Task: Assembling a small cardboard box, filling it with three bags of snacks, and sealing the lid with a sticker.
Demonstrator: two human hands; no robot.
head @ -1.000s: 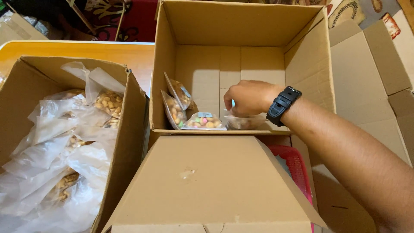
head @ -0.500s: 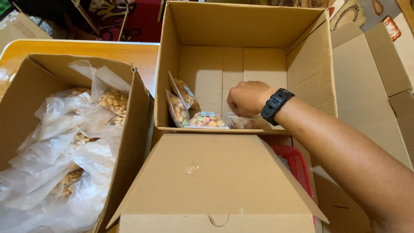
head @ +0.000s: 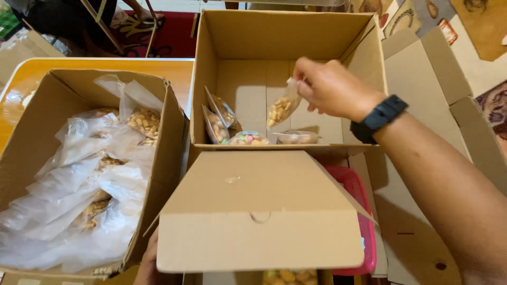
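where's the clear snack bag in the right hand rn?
Head view: the clear plastic bag of pale snacks hangs from the right hand inside the open brown cardboard box, above the colourful snack packs lying on its floor.

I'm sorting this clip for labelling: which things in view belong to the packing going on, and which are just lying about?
In use:
- right hand, holding a clear snack bag over the open cardboard box
- snack bags already in that box
- left box of filled bags

Lying about:
- red basket
- flattened cardboard
- orange table
- patterned rug
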